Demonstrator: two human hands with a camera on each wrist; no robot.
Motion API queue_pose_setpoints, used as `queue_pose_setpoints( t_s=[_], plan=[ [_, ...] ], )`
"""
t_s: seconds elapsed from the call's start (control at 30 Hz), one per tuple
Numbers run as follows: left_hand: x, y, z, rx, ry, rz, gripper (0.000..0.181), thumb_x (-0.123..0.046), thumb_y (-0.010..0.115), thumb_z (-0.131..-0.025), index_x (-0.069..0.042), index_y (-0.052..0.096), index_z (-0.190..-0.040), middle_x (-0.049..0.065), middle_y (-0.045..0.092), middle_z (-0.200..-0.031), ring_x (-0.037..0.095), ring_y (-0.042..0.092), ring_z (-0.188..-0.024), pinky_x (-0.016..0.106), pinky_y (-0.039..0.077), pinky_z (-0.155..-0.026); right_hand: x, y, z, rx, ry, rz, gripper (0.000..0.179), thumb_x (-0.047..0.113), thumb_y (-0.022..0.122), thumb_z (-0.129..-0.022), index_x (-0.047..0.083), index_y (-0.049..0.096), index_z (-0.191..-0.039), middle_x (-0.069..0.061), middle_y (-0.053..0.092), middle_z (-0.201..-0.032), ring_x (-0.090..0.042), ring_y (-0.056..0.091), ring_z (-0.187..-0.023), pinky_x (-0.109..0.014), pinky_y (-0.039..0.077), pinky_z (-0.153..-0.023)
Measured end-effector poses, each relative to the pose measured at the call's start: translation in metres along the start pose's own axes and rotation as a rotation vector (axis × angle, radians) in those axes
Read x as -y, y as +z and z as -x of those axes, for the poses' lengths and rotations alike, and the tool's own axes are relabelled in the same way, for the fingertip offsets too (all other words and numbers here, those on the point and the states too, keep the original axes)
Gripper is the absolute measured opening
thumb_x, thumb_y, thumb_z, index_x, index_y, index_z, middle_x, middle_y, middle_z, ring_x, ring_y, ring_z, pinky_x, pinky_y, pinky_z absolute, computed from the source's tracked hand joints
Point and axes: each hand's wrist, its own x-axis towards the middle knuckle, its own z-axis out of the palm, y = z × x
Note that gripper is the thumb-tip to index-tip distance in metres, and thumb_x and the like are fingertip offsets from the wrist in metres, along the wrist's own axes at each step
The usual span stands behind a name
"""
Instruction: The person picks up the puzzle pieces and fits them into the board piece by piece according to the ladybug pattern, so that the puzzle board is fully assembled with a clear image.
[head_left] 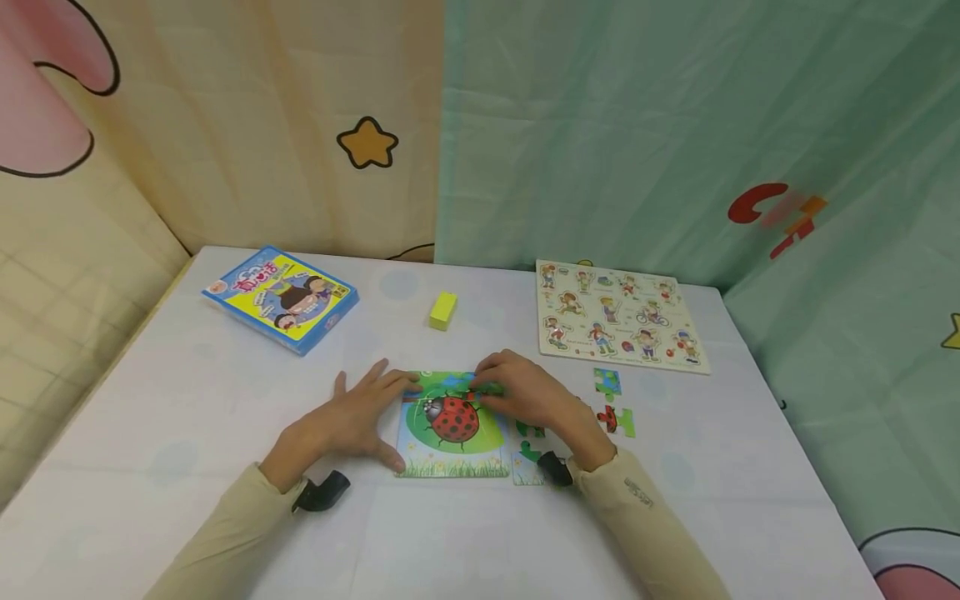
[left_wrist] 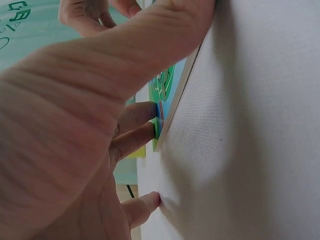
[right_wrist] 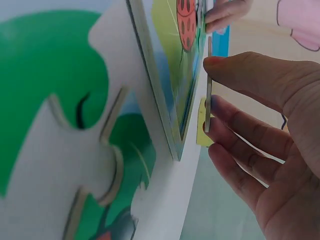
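A ladybug puzzle board (head_left: 454, 463) lies flat on the table between both hands. My left hand (head_left: 356, 418) spreads along its left side, thumb at the near corner and fingertips on the far-left part. In the left wrist view, two fingers (left_wrist: 137, 119) rest on the board's edge while another finger touches the tablecloth. Over the board's far-right part is my right hand (head_left: 528, 387). Between thumb and fingers it pinches a thin puzzle piece (right_wrist: 209, 85), seen edge-on in the right wrist view; its picture is mostly hidden.
Loose puzzle pieces (head_left: 607, 382) lie to the right of the board, some partly under the right forearm. Farther back are a blue box (head_left: 281, 298) at left, a yellow block (head_left: 443, 311) in the middle and a pictured board (head_left: 618, 317) at right. Curtains stand behind the table.
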Motion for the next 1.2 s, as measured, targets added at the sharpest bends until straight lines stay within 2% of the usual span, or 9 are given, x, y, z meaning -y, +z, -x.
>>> queue_pose_setpoints(
  t_s=[0.37,0.67,0.97,1.1,1.2],
  plan=[
    [0.002,0.001,-0.002,0.015,-0.001,-0.008,0.111,-0.056,0.091,-0.059,-0.018,0.040,-0.151,0.006,0.034,-0.161,0.047,0.009,-0.153,0.088,0.006,-0.103,0.014,0.001,-0.017,0.044,-0.007,0.044,0.021,0.021,0.072,-0.094,0.014,0.077,-0.113,-0.003,0.067,-0.122,-0.020,0.058,-0.118,-0.036,0.051,-0.103],
    [0.002,0.003,-0.005,0.021,-0.008,-0.007,0.111,-0.056,0.091,-0.060,-0.019,0.040,-0.151,0.005,0.033,-0.162,0.047,0.008,-0.153,0.088,0.005,-0.103,0.020,0.007,-0.025,0.089,0.028,0.058,0.022,0.022,0.072,-0.094,0.014,0.077,-0.114,-0.004,0.067,-0.126,-0.022,0.059,-0.121,-0.039,0.052,-0.102],
    [-0.003,-0.002,-0.001,0.012,-0.025,-0.038,0.111,-0.055,0.092,-0.058,-0.018,0.043,-0.151,0.006,0.037,-0.161,0.047,0.013,-0.152,0.087,0.006,-0.105,0.023,0.011,-0.028,0.082,0.015,0.097,0.022,0.020,0.072,-0.094,0.014,0.077,-0.114,-0.004,0.069,-0.122,-0.021,0.062,-0.117,-0.037,0.053,-0.100],
    [-0.005,-0.003,0.001,-0.008,-0.012,-0.063,0.112,-0.053,0.094,-0.057,-0.015,0.044,-0.150,0.006,0.038,-0.160,0.043,0.015,-0.153,0.084,0.007,-0.108,0.027,0.010,-0.029,0.084,0.019,0.116,0.022,0.020,0.072,-0.093,0.014,0.078,-0.114,-0.003,0.071,-0.117,-0.020,0.064,-0.112,-0.036,0.055,-0.097],
    [-0.008,-0.003,0.002,0.001,0.017,-0.041,0.111,-0.046,0.095,-0.060,-0.014,0.043,-0.151,0.005,0.038,-0.161,0.036,0.021,-0.153,0.077,0.006,-0.115,0.030,0.010,-0.030,0.083,0.026,0.127,0.022,0.020,0.073,-0.093,0.014,0.078,-0.114,-0.003,0.072,-0.115,-0.020,0.065,-0.111,-0.036,0.055,-0.096]
  ],
)
